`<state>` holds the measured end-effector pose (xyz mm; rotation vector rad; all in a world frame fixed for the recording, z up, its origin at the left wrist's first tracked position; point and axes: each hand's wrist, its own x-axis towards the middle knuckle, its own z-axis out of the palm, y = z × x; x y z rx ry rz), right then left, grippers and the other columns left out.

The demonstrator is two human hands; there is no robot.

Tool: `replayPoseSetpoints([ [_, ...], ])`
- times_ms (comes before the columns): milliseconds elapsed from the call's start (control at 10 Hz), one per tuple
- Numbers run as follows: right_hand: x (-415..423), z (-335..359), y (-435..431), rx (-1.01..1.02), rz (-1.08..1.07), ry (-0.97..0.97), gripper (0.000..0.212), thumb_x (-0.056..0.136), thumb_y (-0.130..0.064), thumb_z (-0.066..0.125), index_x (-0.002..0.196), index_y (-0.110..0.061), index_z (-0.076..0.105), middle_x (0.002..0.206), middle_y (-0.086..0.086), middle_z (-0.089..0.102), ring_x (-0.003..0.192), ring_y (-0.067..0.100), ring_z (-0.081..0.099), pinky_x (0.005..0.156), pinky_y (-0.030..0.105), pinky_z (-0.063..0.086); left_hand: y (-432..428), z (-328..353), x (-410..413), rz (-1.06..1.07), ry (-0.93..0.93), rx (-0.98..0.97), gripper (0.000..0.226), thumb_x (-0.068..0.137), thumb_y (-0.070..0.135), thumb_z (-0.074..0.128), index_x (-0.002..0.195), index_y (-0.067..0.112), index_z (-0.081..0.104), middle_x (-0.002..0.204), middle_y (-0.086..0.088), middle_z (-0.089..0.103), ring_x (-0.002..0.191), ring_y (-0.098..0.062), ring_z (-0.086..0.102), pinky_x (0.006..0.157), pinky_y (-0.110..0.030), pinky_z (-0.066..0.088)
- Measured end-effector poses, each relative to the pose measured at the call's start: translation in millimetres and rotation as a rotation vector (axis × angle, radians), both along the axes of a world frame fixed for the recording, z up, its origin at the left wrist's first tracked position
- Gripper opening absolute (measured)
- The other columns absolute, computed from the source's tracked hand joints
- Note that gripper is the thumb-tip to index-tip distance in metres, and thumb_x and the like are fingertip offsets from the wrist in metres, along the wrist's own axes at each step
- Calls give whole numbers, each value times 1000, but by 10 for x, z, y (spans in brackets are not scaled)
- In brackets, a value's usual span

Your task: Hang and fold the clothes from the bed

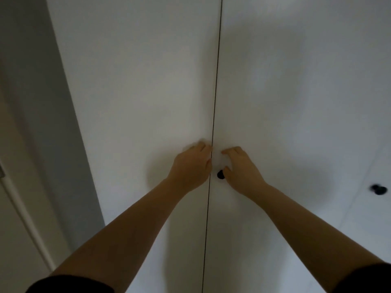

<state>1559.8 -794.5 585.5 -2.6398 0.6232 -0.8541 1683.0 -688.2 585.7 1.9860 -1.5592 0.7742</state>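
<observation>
the frame is soft and dim, and motion blur smears the tips of both hands. the clothes and the bed lie outside this view, which takes in only a wardrobe front: a plain white left wardrobe door (137, 81) and a matching white right wardrobe door (285, 81), shut against each other along a thin dark vertical seam (215, 92).

the left hand (191, 166) lies on the left door right at the seam. its fingers (202, 145) bend toward the gap, but their ends are blurred and partly turned away, so i cannot tell whether they hold anything.

the right hand (243, 168) lies on the right door just across the seam. its fingers (230, 151) are spread apart and seem to rest flat on the panel, with the thumb touching a small round black knob (220, 175) that the hand half covers.

a second black knob (378, 189), blurred, sits on a further white panel (376, 218) near the right edge. a grey wall (42, 102) runs down the left. dark short sleeves (69, 284) are cut off at the bottom corners.
</observation>
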Motion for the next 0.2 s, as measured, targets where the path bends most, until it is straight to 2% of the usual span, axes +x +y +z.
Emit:
replayPoseSetpoints([
  [100, -228, 365, 171, -69, 2, -157, 45, 92, -8, 52, 135, -14, 45, 134, 1, 47, 123, 14, 44, 99, 17, 31, 30, 201, -84, -22, 34, -74, 64, 92, 28, 55, 148, 15, 27, 153, -14, 27, 138, -30, 31, 109, -43, 33],
  [200, -639, 926, 453, -55, 171, -578, 40, 85, -4, 53, 118, -28, 59, 111, -10, 63, 103, 6, 59, 88, 20, 47, 70, 390, -165, 88, -3, -72, 79, 92, 46, 45, 152, 27, -2, 160, -9, -6, 147, -30, -2, 115, -48, 6],
])
